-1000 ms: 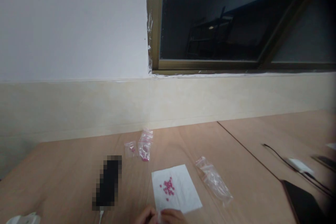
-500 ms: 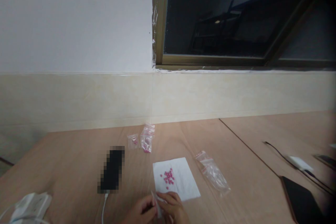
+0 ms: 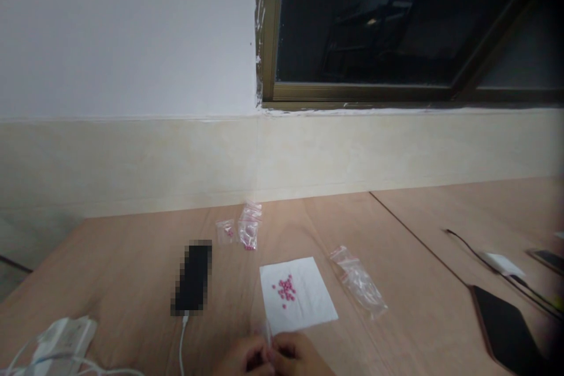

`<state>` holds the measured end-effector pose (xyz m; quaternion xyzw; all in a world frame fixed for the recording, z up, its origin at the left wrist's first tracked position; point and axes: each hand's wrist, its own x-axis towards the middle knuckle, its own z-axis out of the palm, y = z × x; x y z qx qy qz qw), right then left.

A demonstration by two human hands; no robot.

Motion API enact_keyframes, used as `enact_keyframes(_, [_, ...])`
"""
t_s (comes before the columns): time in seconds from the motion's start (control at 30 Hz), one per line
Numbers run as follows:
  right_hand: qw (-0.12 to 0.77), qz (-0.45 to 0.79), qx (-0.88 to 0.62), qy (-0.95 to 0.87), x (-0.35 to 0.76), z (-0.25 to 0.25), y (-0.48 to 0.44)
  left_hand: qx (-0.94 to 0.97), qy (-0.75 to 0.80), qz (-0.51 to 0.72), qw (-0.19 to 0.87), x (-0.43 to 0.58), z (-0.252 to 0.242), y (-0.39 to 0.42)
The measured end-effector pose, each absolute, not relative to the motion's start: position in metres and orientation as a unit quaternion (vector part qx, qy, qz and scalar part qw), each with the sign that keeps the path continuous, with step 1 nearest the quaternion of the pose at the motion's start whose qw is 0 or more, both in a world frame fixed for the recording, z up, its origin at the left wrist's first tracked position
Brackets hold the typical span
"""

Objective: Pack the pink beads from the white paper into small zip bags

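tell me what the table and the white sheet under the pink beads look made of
The table looks like matte wood veneer or laminate, going by its pale, even grain. The white sheet seems to be soft tissue paper, matte with faint creases.

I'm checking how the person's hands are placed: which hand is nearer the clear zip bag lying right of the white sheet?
The right. The right hand is below and to the left of the clear zip bag, not touching it; the left hand lies farther left.

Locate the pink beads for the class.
In the head view, the pink beads lie on a white tissue, between a black phone on the left and a clear zip bag on the right.
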<state>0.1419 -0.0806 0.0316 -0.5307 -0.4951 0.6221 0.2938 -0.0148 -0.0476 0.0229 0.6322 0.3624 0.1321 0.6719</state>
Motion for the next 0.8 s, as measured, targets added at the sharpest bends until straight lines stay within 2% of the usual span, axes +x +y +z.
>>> enact_keyframes(0.17, [0.285,0.656,-0.537,-0.448,0.150,0.038,-0.073,0.600,0.428,0.107,0.667,-0.018,0.018,-0.040])
enact_keyframes(0.3, [0.296,0.594,-0.579,-0.474,0.152,0.039,-0.068,0.636,0.504,0.147,0.566,-0.014,0.021,-0.030])
enact_keyframes(0.37, [0.303,0.556,-0.599,-0.490,0.149,0.038,-0.068,0.669,0.503,0.145,0.528,-0.010,0.023,-0.027])
enact_keyframes(0.47, [0.300,0.526,-0.606,-0.515,0.142,0.037,-0.068,0.678,0.490,0.139,0.530,-0.003,0.022,-0.025])
enact_keyframes(0.7, [0.274,0.439,-0.685,-0.513,0.146,0.029,-0.065,0.691,0.514,0.199,0.467,-0.001,0.027,-0.021])
enact_keyframes(0.8, [0.315,0.434,-0.694,-0.481,0.147,0.031,-0.062,0.716,0.461,0.230,0.472,-0.004,0.037,-0.018])
